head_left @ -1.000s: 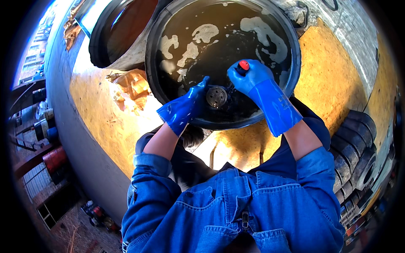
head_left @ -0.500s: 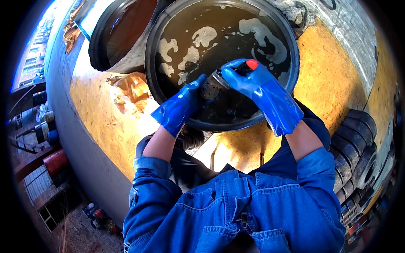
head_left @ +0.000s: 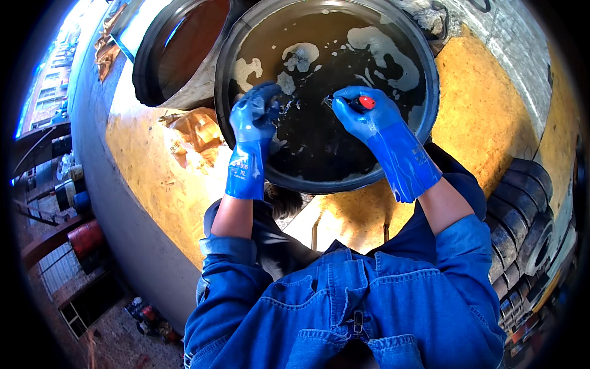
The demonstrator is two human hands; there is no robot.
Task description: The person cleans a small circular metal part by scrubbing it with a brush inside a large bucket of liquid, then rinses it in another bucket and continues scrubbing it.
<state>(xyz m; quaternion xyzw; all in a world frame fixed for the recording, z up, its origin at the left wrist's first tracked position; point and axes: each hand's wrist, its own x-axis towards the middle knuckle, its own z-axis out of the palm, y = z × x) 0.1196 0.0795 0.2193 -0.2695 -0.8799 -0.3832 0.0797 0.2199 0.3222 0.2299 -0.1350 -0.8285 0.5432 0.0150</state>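
In front of me stands a wide black tub (head_left: 222,98) of murky brown liquid with patches of pale foam. My right hand (head_left: 372,117), in a long blue rubber glove, is closed around a brush with a dark handle and a red end (head_left: 367,103), over the middle of the tub. The brush's head is hard to make out against the dark liquid. My left hand (head_left: 253,117), gloved the same way, hovers over the tub's left side with fingers curled. Something dark shows within its fingers, too blurred to name. Drops and ripples show beside it.
A second dark-rimmed container (head_left: 144,74) of reddish-brown liquid adjoins the tub at upper left. Crumpled brown wrapping (head_left: 198,129) lies on the yellowish ground. Black ribbed round parts (head_left: 519,197) are stacked at right. A red drum-like object (head_left: 86,237) is at far left.
My left hand has moved left and up, away from my right hand. The round perforated metal part that showed between them is no longer plainly visible. My right hand stays nearly in place with the brush.
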